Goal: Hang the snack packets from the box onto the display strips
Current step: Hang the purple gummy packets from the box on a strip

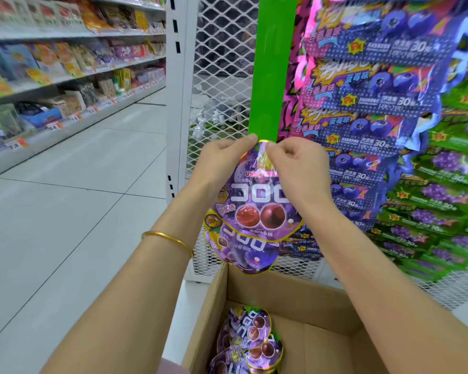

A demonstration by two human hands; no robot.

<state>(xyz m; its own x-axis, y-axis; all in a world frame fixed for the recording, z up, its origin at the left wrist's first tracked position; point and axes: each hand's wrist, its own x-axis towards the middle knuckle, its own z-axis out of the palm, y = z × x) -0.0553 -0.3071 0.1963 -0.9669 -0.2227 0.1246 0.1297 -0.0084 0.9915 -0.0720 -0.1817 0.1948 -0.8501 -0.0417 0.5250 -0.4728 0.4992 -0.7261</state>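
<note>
Both hands pinch a round purple foil snack packet (257, 201) by its top edge, right at the foot of the flat green display strip (273, 76).

The left hand (222, 157) and right hand (297, 163) each nip the top between thumb and curled fingers. A second purple packet (243, 252) shows just below, partly behind it. Underneath stands an open brown cardboard box (322, 306) with more purple packets (251, 333) inside. Blue blueberry packets (376, 90) hang to the right, against white mesh panelling (222, 63).
</note>
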